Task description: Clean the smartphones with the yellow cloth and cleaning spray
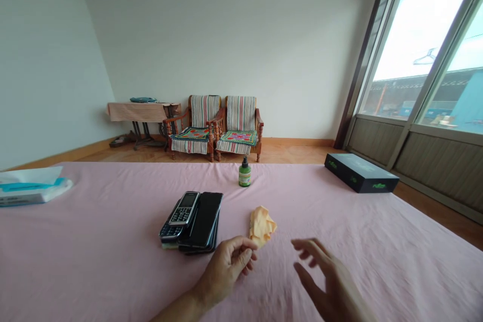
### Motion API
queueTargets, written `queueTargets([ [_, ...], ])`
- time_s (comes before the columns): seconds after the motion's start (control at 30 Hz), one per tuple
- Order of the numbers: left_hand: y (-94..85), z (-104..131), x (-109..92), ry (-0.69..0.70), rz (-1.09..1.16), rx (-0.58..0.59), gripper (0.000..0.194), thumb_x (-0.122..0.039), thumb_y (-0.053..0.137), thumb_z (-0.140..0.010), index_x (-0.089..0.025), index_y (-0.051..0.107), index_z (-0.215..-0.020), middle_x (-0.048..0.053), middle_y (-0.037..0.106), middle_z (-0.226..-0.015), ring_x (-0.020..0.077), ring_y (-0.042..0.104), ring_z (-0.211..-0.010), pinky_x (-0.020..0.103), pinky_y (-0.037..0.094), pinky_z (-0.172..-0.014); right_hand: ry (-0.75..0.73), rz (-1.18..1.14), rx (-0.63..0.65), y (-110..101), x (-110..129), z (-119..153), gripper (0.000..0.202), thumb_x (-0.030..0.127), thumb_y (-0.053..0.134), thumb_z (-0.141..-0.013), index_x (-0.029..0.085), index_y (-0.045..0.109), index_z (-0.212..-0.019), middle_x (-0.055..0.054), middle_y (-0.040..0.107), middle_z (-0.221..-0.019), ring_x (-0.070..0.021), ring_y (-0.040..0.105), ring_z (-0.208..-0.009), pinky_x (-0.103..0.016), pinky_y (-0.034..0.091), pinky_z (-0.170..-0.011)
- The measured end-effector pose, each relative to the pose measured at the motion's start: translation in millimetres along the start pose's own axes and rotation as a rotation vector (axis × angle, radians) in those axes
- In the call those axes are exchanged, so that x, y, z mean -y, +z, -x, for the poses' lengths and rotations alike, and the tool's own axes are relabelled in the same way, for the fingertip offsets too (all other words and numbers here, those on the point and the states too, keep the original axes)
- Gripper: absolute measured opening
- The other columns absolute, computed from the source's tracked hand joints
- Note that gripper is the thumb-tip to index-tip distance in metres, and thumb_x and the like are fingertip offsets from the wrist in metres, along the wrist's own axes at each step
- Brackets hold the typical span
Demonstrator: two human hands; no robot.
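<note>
My left hand (230, 266) is over the pink cloth with thumb and fingers curled together; whether anything small is between them I cannot make out. Just beyond its fingertips lies a crumpled yellow cloth (261, 224). To the right, my right hand (320, 271) is held with thumb and fingers apart, holding nothing. Left of the yellow cloth is a pile of phones: a silver keypad phone (184, 209) rests on top, beside a black smartphone (206, 219) with others beneath. A green bottle with a black top (244, 173) stands upright farther back.
A black box (360, 173) sits at the back right of the pink-covered surface (94, 261). A tissue pack (33, 186) lies at the far left. Two wooden chairs (239, 126) and a small covered table (138, 111) stand beyond.
</note>
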State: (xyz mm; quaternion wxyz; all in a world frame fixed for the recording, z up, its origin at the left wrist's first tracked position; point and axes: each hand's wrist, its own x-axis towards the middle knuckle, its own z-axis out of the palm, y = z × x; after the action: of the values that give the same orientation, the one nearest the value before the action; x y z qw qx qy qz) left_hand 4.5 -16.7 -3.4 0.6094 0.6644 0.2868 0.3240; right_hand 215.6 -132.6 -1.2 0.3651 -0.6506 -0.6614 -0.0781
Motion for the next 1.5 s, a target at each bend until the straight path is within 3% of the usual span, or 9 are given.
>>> queueTargets([
  [0.17,-2.6,1.6,2.6,-0.001,-0.099,-0.044,0.043,-0.055,0.058,-0.082,-0.014,0.066,-0.093,0.007,0.064,-0.079,0.0178,0.058,-0.069,0.025,0.046,-0.06,0.098,-0.126,0.104,66.4,7.0,-91.7,0.03,0.026,0.048,-0.083,0.015,0.056,-0.11,-0.011,0.064,-0.095,-0.0227,0.06,-0.088,-0.036,0.048,-0.075],
  [0.37,-1.8,2.1,10.1,-0.008,-0.111,-0.036,0.039,-0.051,0.058,-0.084,-0.015,0.063,-0.097,0.007,0.064,-0.082,0.0169,0.059,-0.069,0.026,0.047,-0.063,0.228,-0.096,0.092,99.8,1.1,-97.9,0.012,0.03,0.056,-0.076,0.019,0.06,-0.079,-0.008,0.064,-0.079,-0.0242,0.057,-0.077,-0.033,0.041,-0.067],
  [0.6,-4.3,-2.0,16.0,0.001,-0.015,-0.096,0.04,-0.053,0.059,-0.083,-0.018,0.056,-0.1,0.005,0.059,-0.074,0.0188,0.058,-0.072,0.026,0.047,-0.061,0.387,-0.808,-0.005,78.0,16.4,-98.0,0.028,0.046,0.053,-0.083,0.02,0.052,-0.072,0.002,0.051,-0.062,-0.0136,0.046,-0.056,-0.024,0.036,-0.052],
  [0.77,-2.5,-4.5,11.2,0.032,0.261,-0.136,0.06,-0.056,0.066,-0.077,-0.025,0.045,-0.125,0.015,0.047,-0.128,0.026,0.06,-0.095,0.032,0.05,-0.068,0.518,-1.266,0.065,65.2,34.7,-96.0,0.03,0.048,0.059,-0.082,0.02,0.048,-0.078,0.003,0.049,-0.066,-0.0108,0.044,-0.057,-0.021,0.037,-0.05],
  [0.87,-2.3,-5.7,-0.1,0.015,0.343,-0.089,0.062,-0.056,0.063,-0.079,-0.028,0.042,-0.131,0.015,0.042,-0.136,0.0283,0.058,-0.1,0.037,0.051,-0.073,0.509,-1.431,0.163,65.0,40.0,-93.5,0.027,0.044,0.061,-0.083,0.02,0.049,-0.083,0.002,0.051,-0.07,-0.0104,0.045,-0.06,-0.021,0.039,-0.053],
  [1.03,-4.1,-9.6,-10.0,0.009,0.417,-0.061,0.036,-0.046,0.059,-0.087,-0.018,0.062,-0.11,0.009,0.063,-0.101,0.0223,0.059,-0.09,0.031,0.047,-0.077,0.479,-1.378,0.222,69.5,39.5,-90.7,0.028,0.043,0.063,-0.082,0.018,0.052,-0.079,0.003,0.049,-0.067,-0.0092,0.043,-0.058,-0.019,0.036,-0.053],
  [1.23,-6.9,-12.3,0.1,0.017,0.402,-0.178,0.028,-0.042,0.068,-0.081,-0.015,0.064,-0.089,0.003,0.061,-0.08,0.0181,0.057,-0.077,0.026,0.045,-0.072,0.536,-1.345,0.242,71.0,38.1,-87.9,0.027,0.043,0.061,-0.082,0.017,0.055,-0.084,0.001,0.053,-0.071,-0.0114,0.048,-0.064,-0.022,0.039,-0.059],
  [1.37,-6.4,-10.0,-0.3,-0.034,0.387,-0.17,0.03,-0.043,0.07,-0.079,-0.016,0.062,-0.09,0.004,0.061,-0.084,0.0214,0.06,-0.084,0.028,0.047,-0.074,0.536,-1.386,0.283,66.1,44.8,-89.6,0.03,0.045,0.066,-0.078,0.017,0.053,-0.078,0.001,0.054,-0.066,-0.0111,0.048,-0.057,-0.023,0.04,-0.054],
  [1.5,-6.0,-7.0,1.8,-0.061,0.315,-0.255,0.051,-0.049,0.073,-0.072,-0.023,0.057,-0.113,0.011,0.055,-0.121,0.0268,0.059,-0.098,0.031,0.05,-0.072,0.466,-1.145,0.031,53.1,48.4,-92.0,0.025,0.044,0.062,-0.08,0.019,0.056,-0.076,-0.001,0.057,-0.069,-0.015,0.053,-0.061,-0.025,0.044,-0.055],
])
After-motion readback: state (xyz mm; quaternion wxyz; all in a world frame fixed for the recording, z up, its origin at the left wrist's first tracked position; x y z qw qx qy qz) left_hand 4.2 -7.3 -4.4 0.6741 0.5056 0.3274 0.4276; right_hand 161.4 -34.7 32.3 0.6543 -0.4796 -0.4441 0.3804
